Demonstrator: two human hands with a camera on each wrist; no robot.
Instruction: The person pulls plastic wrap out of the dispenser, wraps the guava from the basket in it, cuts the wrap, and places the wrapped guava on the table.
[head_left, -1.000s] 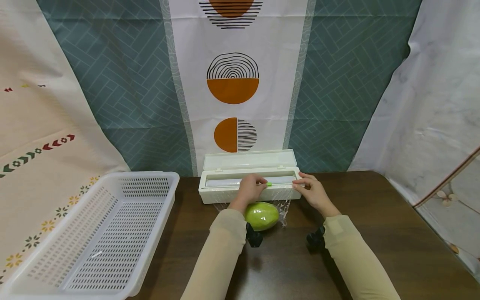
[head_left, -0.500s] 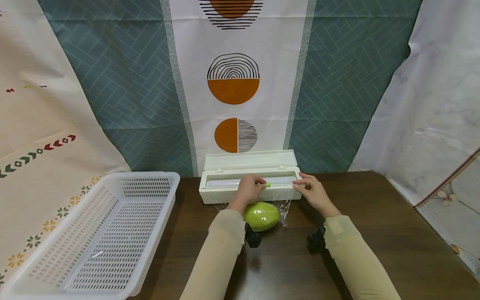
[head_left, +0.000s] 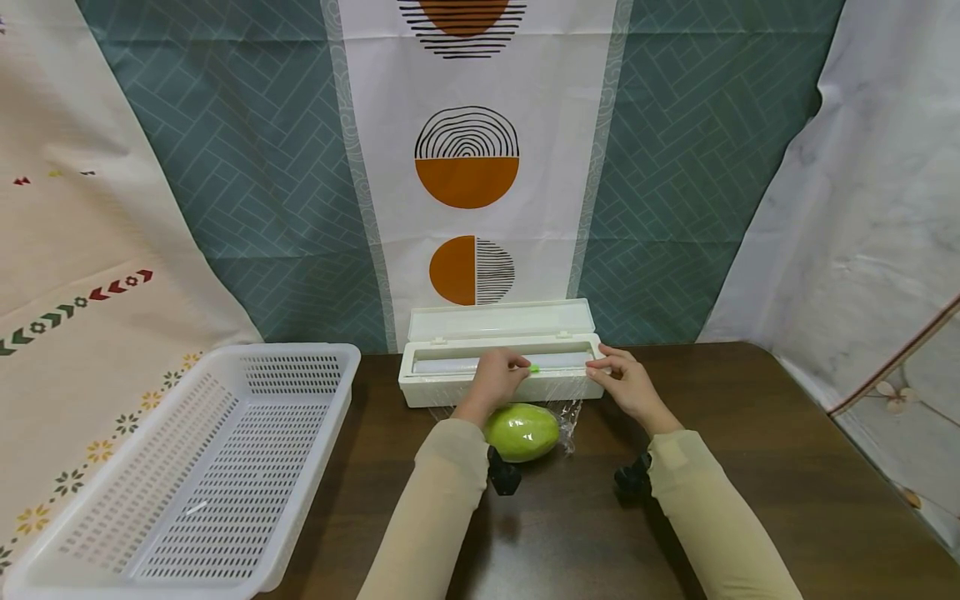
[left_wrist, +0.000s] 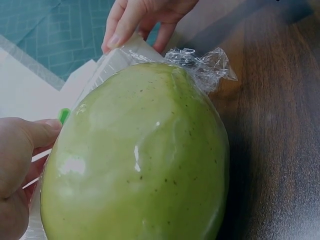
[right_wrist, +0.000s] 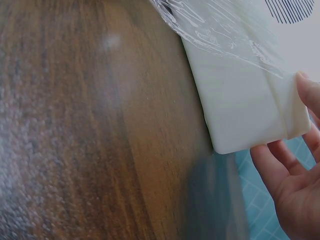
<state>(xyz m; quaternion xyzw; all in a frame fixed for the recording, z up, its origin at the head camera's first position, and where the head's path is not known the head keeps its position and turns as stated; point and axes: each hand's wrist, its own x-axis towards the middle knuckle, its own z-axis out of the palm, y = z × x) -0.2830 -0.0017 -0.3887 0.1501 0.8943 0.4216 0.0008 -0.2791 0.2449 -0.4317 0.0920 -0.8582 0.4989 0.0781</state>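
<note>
A white cling film dispenser box (head_left: pixel 427 390) stands at the back of the table with its lid raised and a roll (head_left: pixel 450 365) inside. My left hand (head_left: pixel 497 383) pinches a small green slider cutter (head_left: pixel 534 368) on the box's front edge. At the right end of the box, my right hand (head_left: pixel 628 385) holds the corner, thumb on top and fingers against the end in the right wrist view. Clear cling film (right_wrist: pixel 220 30) runs from the box down to a green papaya-like fruit (head_left: pixel 522 432) wrapped in it, with a crumpled end (left_wrist: pixel 205 67) sticking out.
A white perforated plastic basket (head_left: pixel 341 392) stands at the left of the brown wooden table (head_left: pixel 570 542). Behind the box hangs a patterned cloth (head_left: pixel 262 167), close to the raised lid. Pale cloths hang at both sides.
My left hand and the green slider have shifted slightly left along the box edge. The right hand keeps its hold on the box end, and the fruit stays in place.
</note>
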